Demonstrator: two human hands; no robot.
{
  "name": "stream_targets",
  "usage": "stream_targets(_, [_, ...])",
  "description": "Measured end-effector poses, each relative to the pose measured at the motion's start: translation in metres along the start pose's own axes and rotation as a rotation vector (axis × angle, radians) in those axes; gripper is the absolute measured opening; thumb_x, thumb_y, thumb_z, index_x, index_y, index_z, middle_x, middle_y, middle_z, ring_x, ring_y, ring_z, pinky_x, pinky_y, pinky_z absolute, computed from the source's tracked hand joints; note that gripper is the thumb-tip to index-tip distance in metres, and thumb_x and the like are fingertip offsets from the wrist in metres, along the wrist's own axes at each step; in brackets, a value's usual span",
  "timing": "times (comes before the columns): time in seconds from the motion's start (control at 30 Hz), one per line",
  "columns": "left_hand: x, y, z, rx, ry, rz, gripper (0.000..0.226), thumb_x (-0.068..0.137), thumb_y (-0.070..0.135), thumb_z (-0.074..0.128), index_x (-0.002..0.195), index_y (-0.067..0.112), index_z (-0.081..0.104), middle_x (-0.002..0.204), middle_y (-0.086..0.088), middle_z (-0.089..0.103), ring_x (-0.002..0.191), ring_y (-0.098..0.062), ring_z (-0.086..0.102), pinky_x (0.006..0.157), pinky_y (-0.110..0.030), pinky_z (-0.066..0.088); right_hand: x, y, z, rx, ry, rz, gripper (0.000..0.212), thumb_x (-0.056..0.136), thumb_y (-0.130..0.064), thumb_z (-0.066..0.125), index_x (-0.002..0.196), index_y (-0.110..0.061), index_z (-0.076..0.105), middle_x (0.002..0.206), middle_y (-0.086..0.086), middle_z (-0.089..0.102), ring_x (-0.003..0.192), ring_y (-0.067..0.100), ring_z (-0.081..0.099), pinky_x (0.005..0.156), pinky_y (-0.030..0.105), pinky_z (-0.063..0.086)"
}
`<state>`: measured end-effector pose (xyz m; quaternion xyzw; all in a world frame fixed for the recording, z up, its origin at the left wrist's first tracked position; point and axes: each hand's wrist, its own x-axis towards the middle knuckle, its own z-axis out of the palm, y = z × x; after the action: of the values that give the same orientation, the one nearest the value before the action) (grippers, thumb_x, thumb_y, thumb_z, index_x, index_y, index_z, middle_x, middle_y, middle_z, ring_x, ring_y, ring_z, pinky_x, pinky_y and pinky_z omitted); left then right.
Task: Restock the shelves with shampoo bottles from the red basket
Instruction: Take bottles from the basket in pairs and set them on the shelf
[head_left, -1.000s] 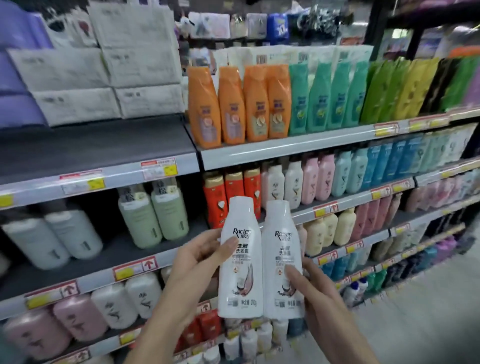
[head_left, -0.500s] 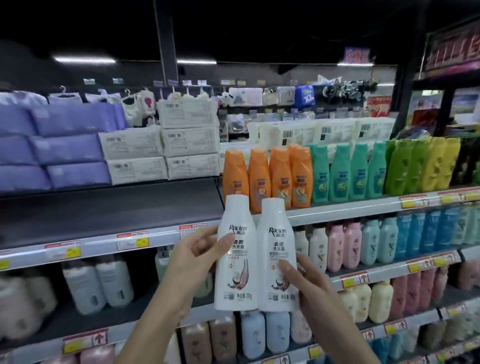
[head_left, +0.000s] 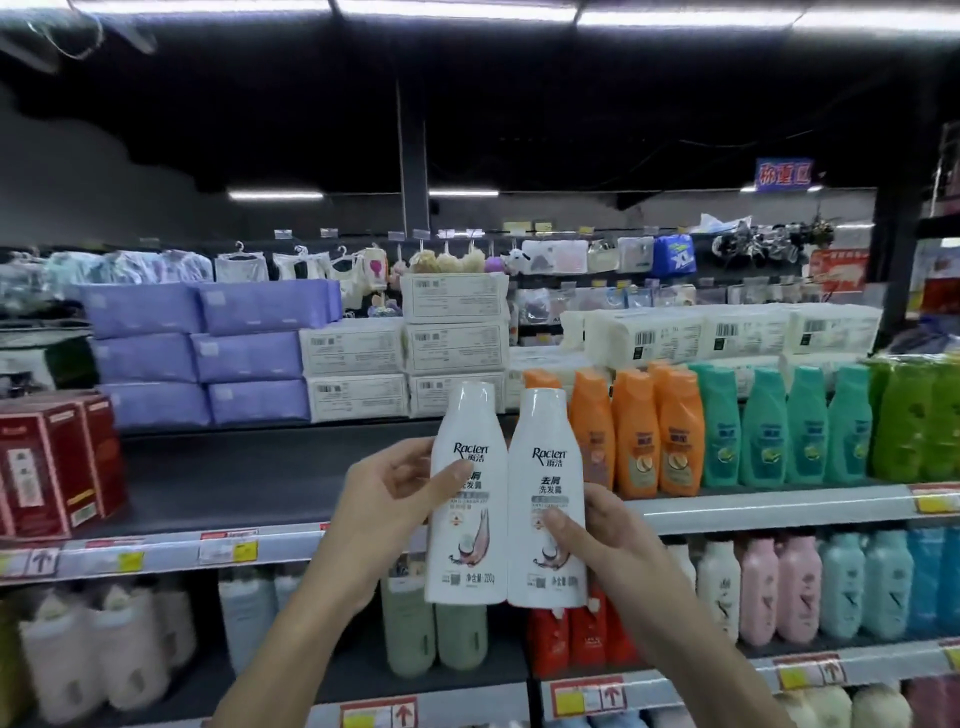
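Observation:
Two white Raclen shampoo bottles stand upright side by side in front of the shelving. My left hand (head_left: 387, 504) grips the left white bottle (head_left: 467, 499) from its left side, thumb across the label. My right hand (head_left: 597, 540) grips the right white bottle (head_left: 548, 499) from its right side, thumb on the lower label. The bottles touch each other and hover before the dark upper shelf (head_left: 249, 478), whose left stretch is bare. The red basket is not in view.
Orange bottles (head_left: 639, 431) and teal bottles (head_left: 763, 426) fill the upper shelf to the right. Red boxes (head_left: 52, 462) stand at its left end. Purple and white tissue packs (head_left: 249, 358) are stacked behind. Lower shelves hold pale green, pink and white bottles.
Both hands have lifted the two white bottles from the level of the lower shelves up to the upper shelf. The view has tilted upward. The grips are unchanged.

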<state>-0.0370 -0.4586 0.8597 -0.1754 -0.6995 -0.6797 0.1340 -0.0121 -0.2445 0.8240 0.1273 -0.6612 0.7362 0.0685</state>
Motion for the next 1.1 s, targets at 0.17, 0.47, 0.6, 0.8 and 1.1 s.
stream_targets(0.17, [0.048,0.011,-0.041,0.064,0.014,0.061,0.043,0.071,0.032,0.079,0.112,0.019,0.073,0.102,-0.004,0.078,0.095,-0.023,0.075,0.082,-0.037,0.061,0.056,-0.026,0.028,-0.179,-0.044,-0.113,0.038,0.088,-0.017,0.073,0.124,-0.016,0.059,0.115,-0.004,0.074,0.105,0.014,0.071,0.092,0.037,0.057])
stream_targets(0.47, [0.134,-0.007,-0.086,0.187,0.044,0.108,0.04,0.083,0.026,0.08,0.12,0.027,0.065,0.106,0.007,0.073,0.088,-0.003,0.071,0.065,-0.014,0.052,0.169,-0.051,0.053,-0.434,-0.143,-0.048,0.044,0.081,-0.004,0.079,0.12,-0.018,0.063,0.109,-0.002,0.076,0.101,0.012,0.072,0.088,0.033,0.059])
stream_targets(0.6, [0.163,-0.035,-0.098,0.169,0.024,0.09,0.04,0.082,0.021,0.081,0.119,0.02,0.066,0.105,0.004,0.074,0.083,-0.001,0.072,0.064,-0.012,0.053,0.205,-0.048,0.058,-0.621,-0.129,0.011,0.049,0.074,-0.013,0.086,0.116,-0.024,0.063,0.109,-0.006,0.075,0.102,0.011,0.071,0.088,0.033,0.059])
stream_targets(0.8, [0.189,-0.082,-0.106,0.191,-0.045,0.008,0.044,0.081,0.016,0.082,0.121,0.015,0.064,0.106,0.0,0.076,0.09,-0.009,0.074,0.077,-0.024,0.056,0.24,-0.03,0.067,-0.891,-0.14,0.083,0.054,0.069,-0.011,0.089,0.114,-0.017,0.06,0.108,-0.001,0.073,0.099,0.015,0.071,0.088,0.037,0.06])
stream_targets(1.1, [0.2,-0.113,-0.104,0.207,-0.094,-0.041,0.031,0.083,0.017,0.081,0.11,0.019,0.065,0.097,0.001,0.078,0.089,-0.013,0.075,0.085,-0.04,0.06,0.266,-0.008,0.061,-0.963,-0.131,0.167,0.057,0.068,-0.011,0.089,0.117,-0.016,0.06,0.109,0.0,0.072,0.099,0.017,0.07,0.084,0.037,0.061])
